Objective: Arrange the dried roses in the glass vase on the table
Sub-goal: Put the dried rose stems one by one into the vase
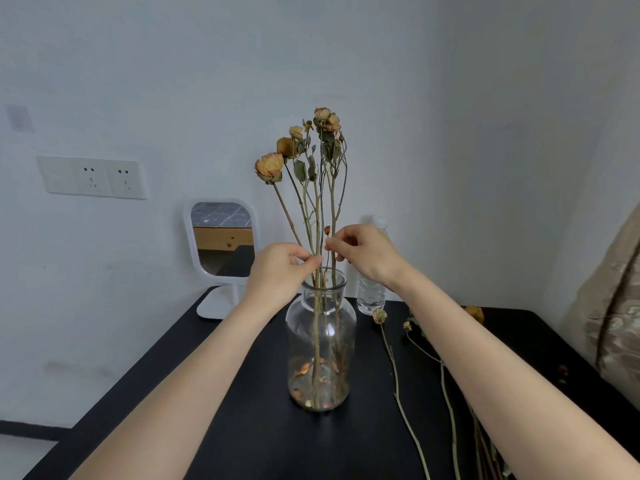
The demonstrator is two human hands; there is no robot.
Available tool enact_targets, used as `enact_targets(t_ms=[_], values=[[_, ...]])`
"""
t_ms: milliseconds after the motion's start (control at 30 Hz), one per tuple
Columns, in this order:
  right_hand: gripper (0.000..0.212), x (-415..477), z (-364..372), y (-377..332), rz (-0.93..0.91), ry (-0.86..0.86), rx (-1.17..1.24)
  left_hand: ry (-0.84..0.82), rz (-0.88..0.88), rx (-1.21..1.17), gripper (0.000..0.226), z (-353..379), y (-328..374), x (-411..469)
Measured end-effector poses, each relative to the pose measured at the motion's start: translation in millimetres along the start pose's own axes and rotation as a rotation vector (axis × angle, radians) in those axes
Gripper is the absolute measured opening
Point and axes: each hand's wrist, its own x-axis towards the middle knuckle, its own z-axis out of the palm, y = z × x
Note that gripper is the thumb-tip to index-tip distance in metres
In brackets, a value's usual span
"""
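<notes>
Dried roses stand upright in the glass vase at the middle of the black worktop. The left hand pinches a stem just above the vase's mouth. The right hand, fingers curled, pinches a thinner stem beside it. More loose roses lie along the worktop's right edge.

Hands seemingly pinch stems above vase.
</notes>
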Motion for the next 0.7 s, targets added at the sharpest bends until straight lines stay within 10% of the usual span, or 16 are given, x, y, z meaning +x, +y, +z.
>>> enact_targets(t_ms=[300,700], values=[[0.014,-23.0,-16.5,10.4,0.018,0.074,0.032,0.171,0.111,-0.048,0.02,7.7,8.8,-43.8],[0.004,-139.5,-67.1,99.9,0.317,0.089,-0.201,-0.466,0.027,0.124,0.023,109.5,15.9,-135.8]])
